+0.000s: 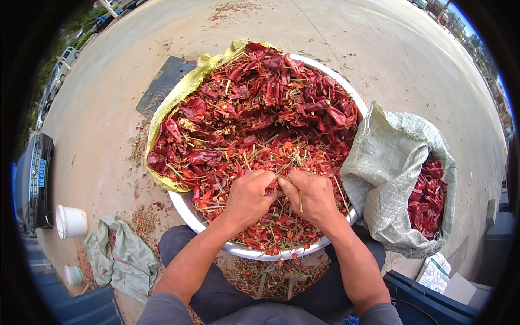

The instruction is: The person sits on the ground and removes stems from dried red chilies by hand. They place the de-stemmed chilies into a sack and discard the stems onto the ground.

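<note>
A large white basin point(355, 92) full of dried red chilies point(260, 81) stands between my knees. Over its near half my two hands meet, fingers closed. My left hand point(250, 196) grips a dried chili point(271, 188), of which only a bit of red shows at the fingertips. Touching it, my right hand point(311, 195) is pinched shut at the same spot; what lies between its fingers is hidden. Broken chili pieces, seeds and stems point(281, 227) cover the basin's near part, under my hands. Whole pods heap up at the far side.
A yellow woven sack point(187, 84) lines the basin's left rim. On the right, a pale woven sack point(390, 162) of red chilies point(428, 197) leans against it. A crumpled sack point(122, 260) and a white bucket point(71, 222) are at left. Parked cars point(40, 179) stand farther left.
</note>
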Motion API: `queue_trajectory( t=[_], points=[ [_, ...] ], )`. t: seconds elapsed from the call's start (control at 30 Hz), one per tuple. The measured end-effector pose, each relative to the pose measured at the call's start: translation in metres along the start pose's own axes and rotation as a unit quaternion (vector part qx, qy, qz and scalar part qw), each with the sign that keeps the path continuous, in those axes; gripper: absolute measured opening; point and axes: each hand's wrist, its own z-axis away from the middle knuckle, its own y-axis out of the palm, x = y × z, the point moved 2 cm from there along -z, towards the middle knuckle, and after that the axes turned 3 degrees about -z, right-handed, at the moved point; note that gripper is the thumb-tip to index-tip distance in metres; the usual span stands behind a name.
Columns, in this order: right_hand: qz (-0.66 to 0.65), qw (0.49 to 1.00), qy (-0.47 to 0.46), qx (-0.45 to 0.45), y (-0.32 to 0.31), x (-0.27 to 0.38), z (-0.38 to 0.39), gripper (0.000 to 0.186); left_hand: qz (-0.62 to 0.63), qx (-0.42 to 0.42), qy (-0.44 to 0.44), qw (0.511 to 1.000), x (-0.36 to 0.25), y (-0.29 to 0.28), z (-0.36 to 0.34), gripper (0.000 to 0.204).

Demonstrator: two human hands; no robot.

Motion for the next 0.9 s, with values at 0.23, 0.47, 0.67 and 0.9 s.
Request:
queue_trajectory(
  t=[0.23,0.47,0.67,0.9],
  points=[
    [-0.074,0.993,0.045,-0.083,-0.005,0.000,0.000,0.028,0.085,0.034,-0.071,0.993,-0.004,0.003,-0.009,0.017],
    [-0.516,0.823,0.212,-0.108,-0.046,-0.024,-0.001,0.022,0.063,0.016,-0.173,0.983,0.021,-0.003,-0.002,0.021],
    [-0.478,0.816,0.235,0.224,-0.023,0.001,0.013,0.024,0.058,0.008,-0.254,0.965,0.057,-0.030,-0.013,0.026],
    [-0.470,0.826,0.276,0.145,-0.020,-0.013,0.008,0.019,-0.269,0.227,-0.267,0.897,0.063,-0.003,-0.011,0.033]
  ],
)
